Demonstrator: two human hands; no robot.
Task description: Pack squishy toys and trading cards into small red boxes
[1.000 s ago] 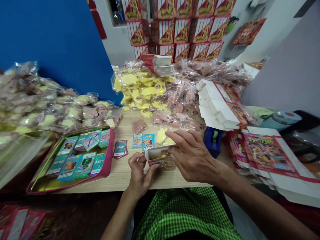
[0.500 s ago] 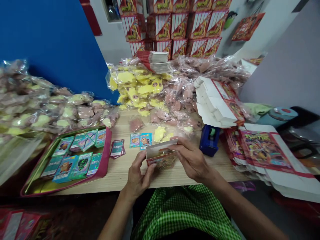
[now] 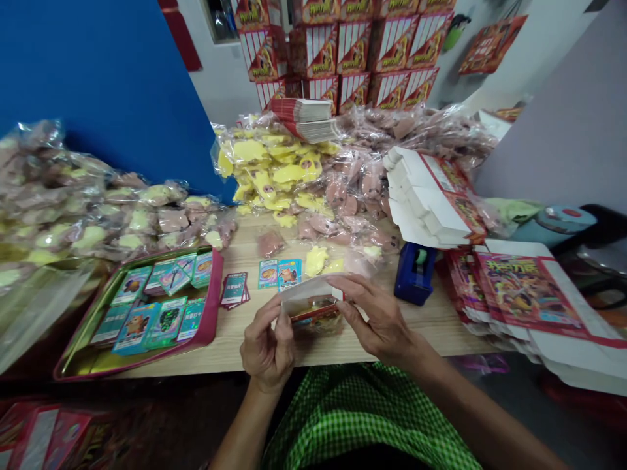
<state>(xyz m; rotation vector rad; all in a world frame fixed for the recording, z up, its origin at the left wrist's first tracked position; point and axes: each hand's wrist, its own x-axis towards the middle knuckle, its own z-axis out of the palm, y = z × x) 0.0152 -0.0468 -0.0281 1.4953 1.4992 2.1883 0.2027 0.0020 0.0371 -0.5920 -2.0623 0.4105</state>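
Observation:
Between my hands is a small red printed cardboard box, its white inner flap raised toward the far side. My left hand pinches the box's left end between thumb and fingers. At the right end, my right hand grips the flap's edge and the box side. Just beyond the box lie two cards side by side, and a small pile of dark cards rests to their left. What is inside the box is mostly hidden.
A pink-rimmed tin with several card stacks stands at left. A blue tape dispenser is at right, near flattened red boxes and nested white cartons. Bagged yellow toys and pink ones heap at the back.
The box's white flap has bent up and leans more over the opening. My left hand has shifted slightly left and its fingers have closed upward on the flap's corner. The view has shifted slightly.

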